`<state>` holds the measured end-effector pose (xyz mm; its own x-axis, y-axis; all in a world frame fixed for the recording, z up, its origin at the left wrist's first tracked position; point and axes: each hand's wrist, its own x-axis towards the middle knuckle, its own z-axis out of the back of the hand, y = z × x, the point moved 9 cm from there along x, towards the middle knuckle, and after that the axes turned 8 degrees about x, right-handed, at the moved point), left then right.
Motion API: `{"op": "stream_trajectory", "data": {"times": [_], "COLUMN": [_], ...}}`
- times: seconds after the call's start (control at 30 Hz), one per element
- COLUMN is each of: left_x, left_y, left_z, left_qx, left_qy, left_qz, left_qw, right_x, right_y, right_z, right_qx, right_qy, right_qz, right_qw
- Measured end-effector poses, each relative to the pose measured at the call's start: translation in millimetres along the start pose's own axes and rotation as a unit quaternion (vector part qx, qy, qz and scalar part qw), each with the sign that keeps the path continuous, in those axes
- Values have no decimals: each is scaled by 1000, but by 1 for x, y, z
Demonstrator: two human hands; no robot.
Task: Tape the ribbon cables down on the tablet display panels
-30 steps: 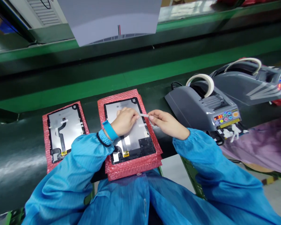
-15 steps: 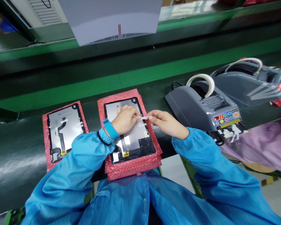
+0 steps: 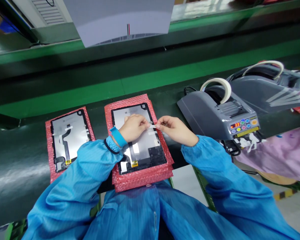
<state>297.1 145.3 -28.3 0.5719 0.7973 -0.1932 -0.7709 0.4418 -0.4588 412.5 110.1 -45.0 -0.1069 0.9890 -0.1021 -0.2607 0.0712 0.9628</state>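
Note:
A tablet screen panel [image 3: 140, 151], its silver back facing up, lies on a stack of pink bubble-wrap sheets [image 3: 142, 178]. Between my two hands a short strip of white tape [image 3: 153, 126] spans the panel's right edge. My left hand [image 3: 134, 128] rests over the panel, closed, its thumb and forefinger on the strip's left end. From the right, my right hand [image 3: 174, 129] pinches the strip's other end between thumb and forefinger. More white strips sit along that edge just below.
Another panel [image 3: 71, 140] lies on pink bubble wrap to the left. At the right stand two grey tape dispensers, the nearer dispenser [image 3: 215, 115] carrying a white tape roll [image 3: 226, 91]. A white sheet [image 3: 122, 20] hangs above the bench. A person's pink sleeve [image 3: 282, 153] shows at far right.
My right hand has moved slightly left with its end of the tape strip, closer to the panel's edge. My left hand has stayed nearly in place.

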Motion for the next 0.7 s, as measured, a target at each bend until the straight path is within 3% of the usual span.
{"op": "stream_trajectory", "data": {"times": [0.3,0.7], "left_x": [1,-1], "left_y": [4,2], "left_z": [-8,-14], "left_qx": [61,88], "left_qy": [-14,-13], "left_qz": [29,13], "left_qw": [998,996], "right_x": [8,10], "right_y": [-4,-10], "right_z": [1,-2], "right_qx": [-111,-133], "right_qy": [-22,3], "right_qz": [59,38], "right_qw": [992,990]}}
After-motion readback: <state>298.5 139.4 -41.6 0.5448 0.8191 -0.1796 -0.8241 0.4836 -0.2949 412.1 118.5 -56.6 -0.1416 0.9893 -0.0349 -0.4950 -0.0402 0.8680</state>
